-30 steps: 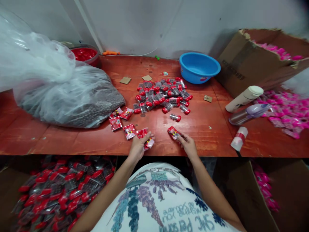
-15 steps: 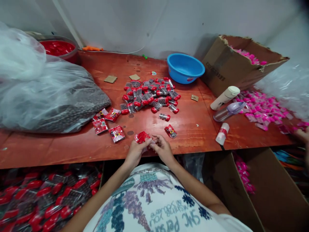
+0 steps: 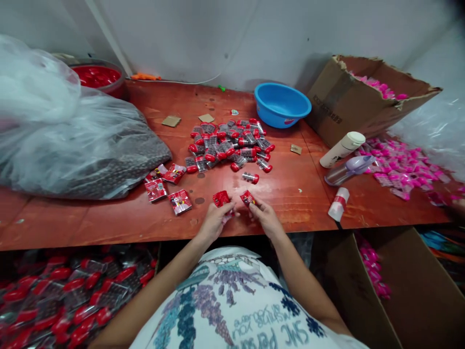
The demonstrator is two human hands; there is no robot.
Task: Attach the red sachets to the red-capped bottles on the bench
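Note:
Near the front edge of the table, my left hand point(image 3: 215, 222) pinches a red printed packet point(image 3: 221, 198) between thumb and fingers. A little to its right, my right hand point(image 3: 266, 219) grips a second red packet point(image 3: 247, 198) by its lower end. The two packets are apart, both tilted upward. Left of my hands lies a flat red-and-pink packet point(image 3: 180, 201), with several similar packets point(image 3: 156, 189) beside it. Beyond my hands is a single clear tube with a red cap point(image 3: 250, 178), in front of a heap of such red-capped containers point(image 3: 227, 145) filled with dark pieces.
A blue basin point(image 3: 282, 106) stands behind the heap. On the left bulges a large plastic bag point(image 3: 119, 145) of dark pieces. To the right are a white bottle point(image 3: 341, 149), a purple-lidded bottle point(image 3: 345, 170), a white roll point(image 3: 338, 204), pink pieces point(image 3: 403, 162) and a cardboard box point(image 3: 337, 104).
My right hand has moved away from the left and taken up the red packet that lay on the table to the right. The left hand keeps its packet. The view has shifted slightly.

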